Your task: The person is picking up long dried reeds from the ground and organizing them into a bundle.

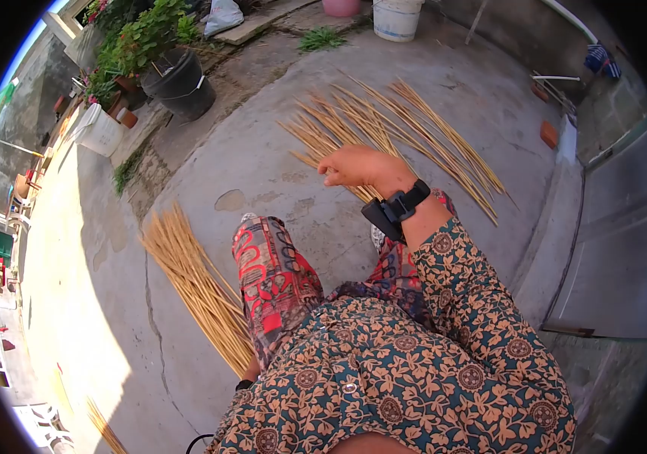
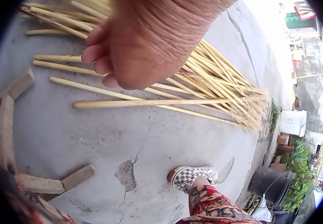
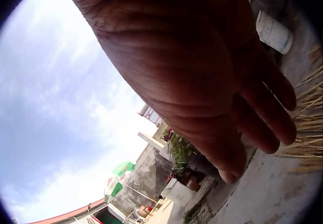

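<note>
the work looks partway to me: a bunch of stalks (image 1: 195,284) lies roughly together beside my left leg (image 1: 272,261), while spread stalks (image 1: 448,144) lie ahead to my right, no tie visible. my right hand (image 1: 363,165) hangs loosely bent, holding nothing; my left hand (image 2: 156,37) curls over the bunch, though i can't tell if it grips any. my legs stand between the piles; a black pot (image 1: 180,87) and bucket (image 1: 397,19) sit well apart.

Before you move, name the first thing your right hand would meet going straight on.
Probably the bare floor; depth is unclear, so the right hand might brush the stalks beside that line first.
</note>
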A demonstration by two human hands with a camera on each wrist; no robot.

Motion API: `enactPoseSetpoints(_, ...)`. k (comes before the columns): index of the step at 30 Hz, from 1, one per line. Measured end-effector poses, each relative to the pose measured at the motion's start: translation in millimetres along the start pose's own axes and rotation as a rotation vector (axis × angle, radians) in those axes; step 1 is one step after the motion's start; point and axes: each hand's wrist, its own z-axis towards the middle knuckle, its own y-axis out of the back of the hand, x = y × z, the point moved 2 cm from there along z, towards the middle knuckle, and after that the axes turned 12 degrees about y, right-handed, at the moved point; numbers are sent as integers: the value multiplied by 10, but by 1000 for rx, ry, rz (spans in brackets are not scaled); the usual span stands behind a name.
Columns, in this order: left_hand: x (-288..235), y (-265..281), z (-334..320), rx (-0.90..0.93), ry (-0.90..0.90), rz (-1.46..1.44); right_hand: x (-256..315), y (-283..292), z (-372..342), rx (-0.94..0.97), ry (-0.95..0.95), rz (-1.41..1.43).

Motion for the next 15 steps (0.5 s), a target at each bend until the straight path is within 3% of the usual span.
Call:
enactPoseSetpoints(1, -60, 61, 35, -1, -24, 25, -15, 6, 6, 2, 7, -2)
enactPoseSetpoints(4, -571, 485, 223, -148, -496, 550, -32, -7, 25, -8, 30, 1)
enactPoseSetpoints(6, -1201, 965, 233, -244, -570, 646, -23, 1, 25, -39, 37, 3)
enactPoseSetpoints(9, -2436, 1842, -237, -99, -146, -223, 10, -5, 38, -42, 51, -5)
enactPoseSetpoints(12, -3569, 2391, -694, -241, -389, -433, 74, 33, 21, -21, 48, -81)
enactPoseSetpoints(15, -4715, 2432, -1319, -264, -670, -449, 121, 59, -3, -30, 55, -56)
